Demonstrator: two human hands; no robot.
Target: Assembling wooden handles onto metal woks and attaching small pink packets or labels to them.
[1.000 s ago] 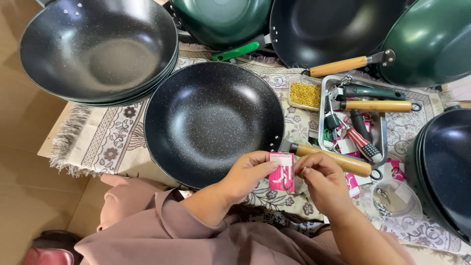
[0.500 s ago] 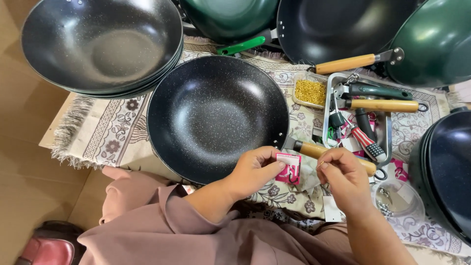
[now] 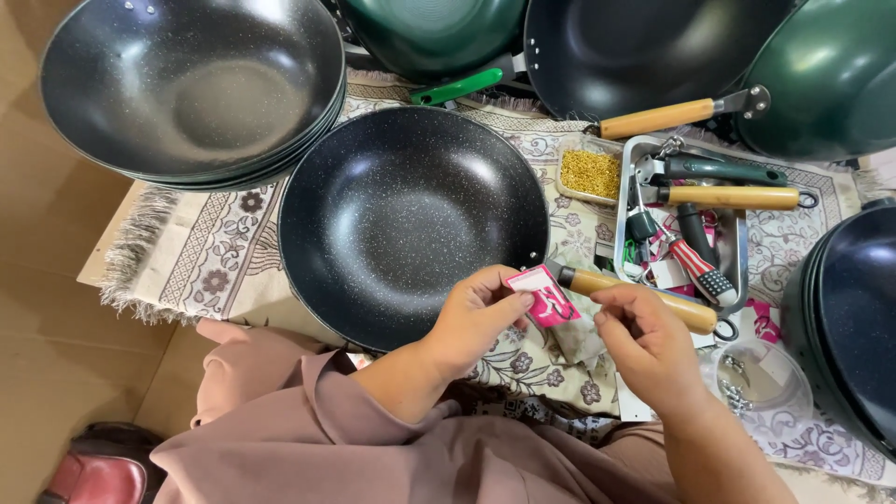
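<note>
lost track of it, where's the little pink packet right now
In the head view, the pink packet sits low and centre, pinched by the left hand, just above the wok's wooden handle.

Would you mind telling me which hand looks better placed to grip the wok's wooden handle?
Probably the right hand: it hovers just over the wooden handle with empty fingers, while the left hand pinches the pink packet.

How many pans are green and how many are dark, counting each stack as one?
Green pans: 2
Dark pans: 4
Total: 6
</note>
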